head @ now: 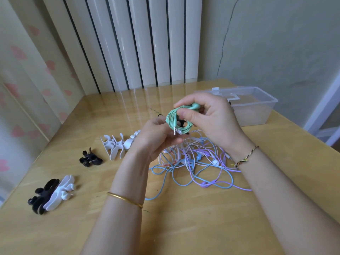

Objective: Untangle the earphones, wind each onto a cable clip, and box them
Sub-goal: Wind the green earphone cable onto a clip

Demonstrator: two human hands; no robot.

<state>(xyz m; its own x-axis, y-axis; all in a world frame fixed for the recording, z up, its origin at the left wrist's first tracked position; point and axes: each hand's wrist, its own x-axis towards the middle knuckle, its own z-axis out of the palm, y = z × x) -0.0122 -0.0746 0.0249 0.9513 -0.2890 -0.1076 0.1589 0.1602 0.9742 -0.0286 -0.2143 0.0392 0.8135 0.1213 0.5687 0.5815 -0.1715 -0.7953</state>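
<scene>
Black clip [181,123] mostly buried inside the green earphone coil [172,117]; shape unreadable. My right hand [211,122] covers the box's [257,115] near-left corner. My left hand [156,138] hides the right end of the white clip row [116,146]. Forearms cut off at near edge.

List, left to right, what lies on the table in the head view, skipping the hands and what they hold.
Black and white clips → black clip → white clips → tangled earphones → box.
</scene>
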